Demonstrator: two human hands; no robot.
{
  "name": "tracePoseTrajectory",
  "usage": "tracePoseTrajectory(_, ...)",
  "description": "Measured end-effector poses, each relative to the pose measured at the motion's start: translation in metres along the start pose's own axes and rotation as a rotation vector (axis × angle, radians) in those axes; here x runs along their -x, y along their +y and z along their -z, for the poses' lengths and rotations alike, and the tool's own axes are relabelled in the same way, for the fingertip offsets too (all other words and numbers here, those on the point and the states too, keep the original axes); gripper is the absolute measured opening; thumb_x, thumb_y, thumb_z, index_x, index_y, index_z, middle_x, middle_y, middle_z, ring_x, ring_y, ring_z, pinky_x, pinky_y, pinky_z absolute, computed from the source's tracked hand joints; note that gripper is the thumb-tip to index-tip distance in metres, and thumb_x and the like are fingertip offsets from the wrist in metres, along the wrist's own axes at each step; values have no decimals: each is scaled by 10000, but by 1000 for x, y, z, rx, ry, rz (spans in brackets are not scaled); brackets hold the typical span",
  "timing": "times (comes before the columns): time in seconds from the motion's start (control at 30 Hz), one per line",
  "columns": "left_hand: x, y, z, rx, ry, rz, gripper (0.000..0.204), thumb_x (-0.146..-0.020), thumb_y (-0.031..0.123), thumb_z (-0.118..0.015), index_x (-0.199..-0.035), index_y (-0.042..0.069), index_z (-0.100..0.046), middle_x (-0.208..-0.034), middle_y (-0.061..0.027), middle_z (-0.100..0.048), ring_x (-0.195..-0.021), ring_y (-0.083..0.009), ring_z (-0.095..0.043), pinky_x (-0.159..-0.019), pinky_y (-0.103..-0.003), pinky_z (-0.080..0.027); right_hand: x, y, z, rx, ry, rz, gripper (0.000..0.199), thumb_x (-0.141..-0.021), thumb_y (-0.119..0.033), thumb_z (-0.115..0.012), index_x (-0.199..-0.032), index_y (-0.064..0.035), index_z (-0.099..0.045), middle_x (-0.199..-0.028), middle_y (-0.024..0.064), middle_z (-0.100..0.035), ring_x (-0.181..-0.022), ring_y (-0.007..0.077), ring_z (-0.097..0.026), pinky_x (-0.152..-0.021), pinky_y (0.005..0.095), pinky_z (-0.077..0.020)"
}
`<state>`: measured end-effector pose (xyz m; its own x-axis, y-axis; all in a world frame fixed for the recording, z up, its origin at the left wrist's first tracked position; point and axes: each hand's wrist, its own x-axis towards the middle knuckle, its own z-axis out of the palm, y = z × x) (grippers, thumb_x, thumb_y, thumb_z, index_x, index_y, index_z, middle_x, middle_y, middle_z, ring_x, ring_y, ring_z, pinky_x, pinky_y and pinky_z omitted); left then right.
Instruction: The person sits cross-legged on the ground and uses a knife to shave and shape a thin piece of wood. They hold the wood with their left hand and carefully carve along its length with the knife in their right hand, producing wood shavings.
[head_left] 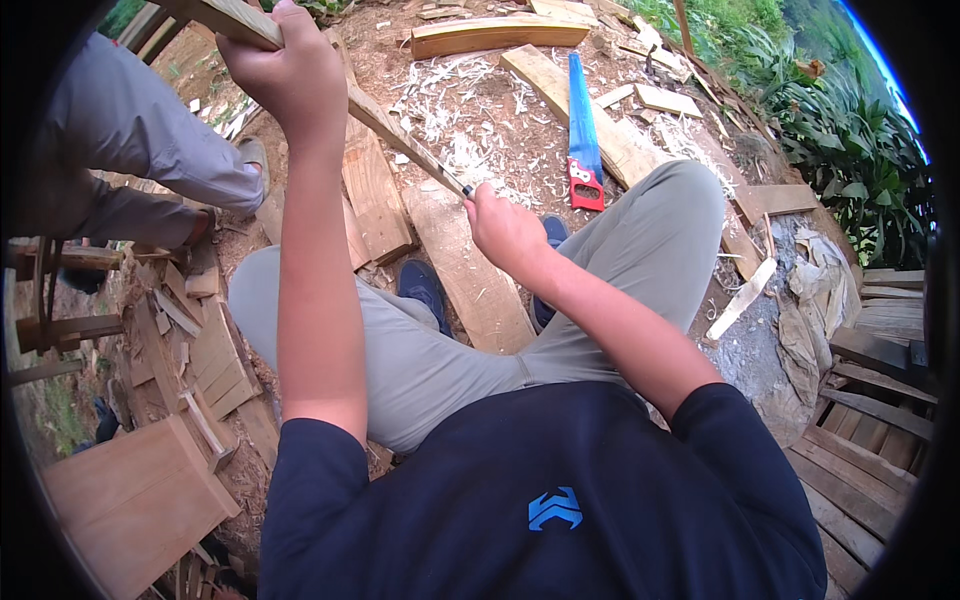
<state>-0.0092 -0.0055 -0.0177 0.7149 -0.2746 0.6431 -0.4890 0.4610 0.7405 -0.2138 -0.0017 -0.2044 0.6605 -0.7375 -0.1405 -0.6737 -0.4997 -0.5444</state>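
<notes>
A: What shows at the far left?
B: Another person's grey trouser legs (155,130), with a brown wooden panel (140,490) lower in view.

A: And next?
B: The person's left hand (285,80), its fingers wrapped around a wooden strip (398,132). The strip hangs in the air ahead of the lap, over the ground.

A: How far along is the work?
B: The strip is up and supported; the shavings (465,140) below suggest some wood is already worked. Whether this piece is among it, or what is left, 1 view cannot settle.

A: Which way does it point?
B: Its long axis slants from the upper left, past the left hand, down toward the right hand (505,228). The upper end runs out of view.

A: The right fingers?
B: Curled together by the lower end, beside a small dark tip (468,191); what they clamp, if anything, B cannot tell.

A: Farther right?
B: 1 saw (582,130), blue blade and red handle, beside a long plank (625,145), unheld.
</notes>
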Motion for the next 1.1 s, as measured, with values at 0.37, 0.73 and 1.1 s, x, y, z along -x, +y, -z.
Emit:
tracePoseTrajectory(0.37, 2, -1, -3, 45, -51, -6, 183, -965, 67, -564, -921, 50, -387, -605, -38, -458, -445, -128, -497, -424, -291, -446, -24, -8, 47, -183, 83, 77, 451, -1059, -403, -461, -1065, 35, -567, -897, 307, -689, -781, 494, -681, -709, 555, -533)
tracePoseTrajectory(0.73, -10, -24, 21, -50, 20, -21, 185, -946, 102, -579, -1012, 17, -429, -791, -74, -525, -551, -132, -538, -487, -284, -473, -14, 6, -11, -103, 40, 83, 396, -1080, -389, -426, -990, -17, -529, -799, 242, -682, -612, 346, -686, -486, 481, -509)
tracePoseTrajectory(1.1, -7, -16, 8, 3, -31, -56, 189, -957, 80, -581, -979, 42, -396, -677, -44, -478, -488, -118, -505, -427, -278, -436, -8, -28, 52, -204, 299, 135, 387, -1065, -376, -464, -1034, 5, -528, -768, 254, -691, -682, 415, -705, -558, 516, -532)
